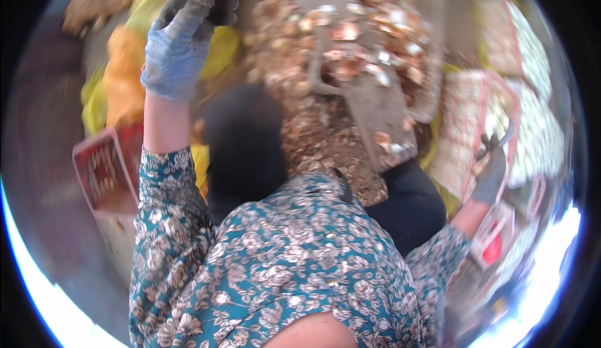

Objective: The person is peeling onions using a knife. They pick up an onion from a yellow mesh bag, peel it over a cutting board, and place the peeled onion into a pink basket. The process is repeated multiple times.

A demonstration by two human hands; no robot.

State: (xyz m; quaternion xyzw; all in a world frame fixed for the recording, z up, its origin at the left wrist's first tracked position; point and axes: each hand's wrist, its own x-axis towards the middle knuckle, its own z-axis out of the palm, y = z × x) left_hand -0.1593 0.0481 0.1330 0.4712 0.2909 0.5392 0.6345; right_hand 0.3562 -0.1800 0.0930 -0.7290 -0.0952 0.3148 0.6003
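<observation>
My left hand (190,38), in a light blue knit glove with a grey coated palm, is raised at the upper left. Its thumb and fingers are apart, and I see nothing held in them. Far to the right, my gloved right hand (490,165) is over the opening of a woven bag (458,127) with pale contents. A thin, curved, greyish thing (508,134) shows by its fingers; blur hides whether the hand grips it. Between my knees, a heap of brown, papery-looking scraps (314,136) surrounds a worn greyish board (375,99) with shiny pale pieces on it.
Yellow bags (220,52) and an orange bag (124,71) stand at the left, above a red printed box (103,174). More pale contents (535,132) fill bags along the right. A clear container (493,235) with something red lies below my right hand.
</observation>
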